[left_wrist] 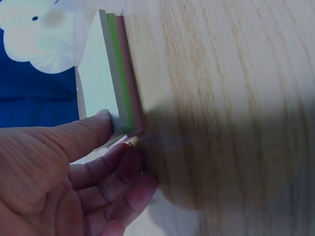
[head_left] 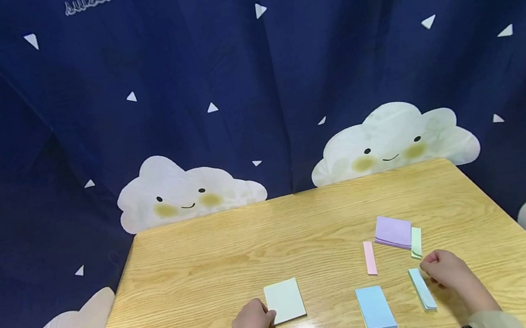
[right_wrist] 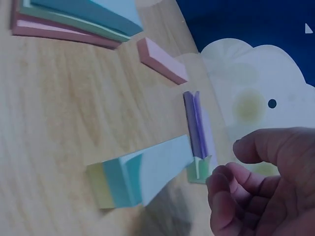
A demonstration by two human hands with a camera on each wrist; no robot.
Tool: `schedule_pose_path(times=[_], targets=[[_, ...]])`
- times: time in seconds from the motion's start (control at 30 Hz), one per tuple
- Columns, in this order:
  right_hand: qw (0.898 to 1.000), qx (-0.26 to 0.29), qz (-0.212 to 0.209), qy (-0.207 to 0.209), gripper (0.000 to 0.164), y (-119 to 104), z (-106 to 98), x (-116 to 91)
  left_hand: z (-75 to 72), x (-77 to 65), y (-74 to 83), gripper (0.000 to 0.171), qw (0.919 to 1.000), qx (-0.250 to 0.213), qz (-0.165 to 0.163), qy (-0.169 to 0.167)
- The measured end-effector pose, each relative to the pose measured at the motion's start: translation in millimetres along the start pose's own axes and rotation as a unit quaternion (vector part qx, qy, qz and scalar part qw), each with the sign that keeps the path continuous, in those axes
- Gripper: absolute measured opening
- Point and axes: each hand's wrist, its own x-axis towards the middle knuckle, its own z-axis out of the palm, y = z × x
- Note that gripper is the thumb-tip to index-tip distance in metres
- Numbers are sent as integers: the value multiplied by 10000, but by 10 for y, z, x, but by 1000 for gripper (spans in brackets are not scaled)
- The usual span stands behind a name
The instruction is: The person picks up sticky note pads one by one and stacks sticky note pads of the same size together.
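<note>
Wooden counter (head_left: 208, 272), pale oak grain, set against a navy curtain (head_left: 227, 77) printed with white triangles and smiling clouds.

Head view: our left hand (head_left: 251, 321) meets the near left corner of a pale green pad (head_left: 284, 300). Our right hand (head_left: 445, 268) sits just right of a narrow teal pad (head_left: 422, 289), its fingers loosely curled. Left of that grip lie a light blue pad (head_left: 376, 310) and a slim pink strip (head_left: 370, 257); beyond it, a lilac pad (head_left: 393, 231) overlapping a small green strip (head_left: 416, 243).

Left wrist view: the thumb rests on the top sheet and the fingers (left_wrist: 110, 167) tuck beneath the corner, so this grip pinches the pale green pad (left_wrist: 120, 78), whose layered edge shows green and pink. To lift cleanly, we judge, the pinch should take the whole thickness, not just the top leaf.

Right wrist view: our right hand (right_wrist: 261, 191) hovers with fingers relaxed, grasping nothing; the narrow teal pad (right_wrist: 142, 179) lies just left of it, untouched. Beyond are the lilac pad (right_wrist: 197, 123), pink strip (right_wrist: 162, 60) and light blue pad (right_wrist: 83, 19).
</note>
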Motion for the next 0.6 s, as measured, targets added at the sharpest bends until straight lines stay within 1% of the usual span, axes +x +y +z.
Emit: schedule_pose_path(times=[0.2, 0.4, 0.6], targets=[[9998, 174, 41, -21, 23, -98, -6, 45, 12, 4, -7, 19, 10000, 10, -7, 54], [9999, 97, 12, -101, 24, -185, 1, 102, 22, 8, -14, 19, 10000, -32, -34, 67], [9997, 29, -106, -228, 23, -285, 20, 181, 38, 2, -16, 21, 9999, -90, -35, 116]])
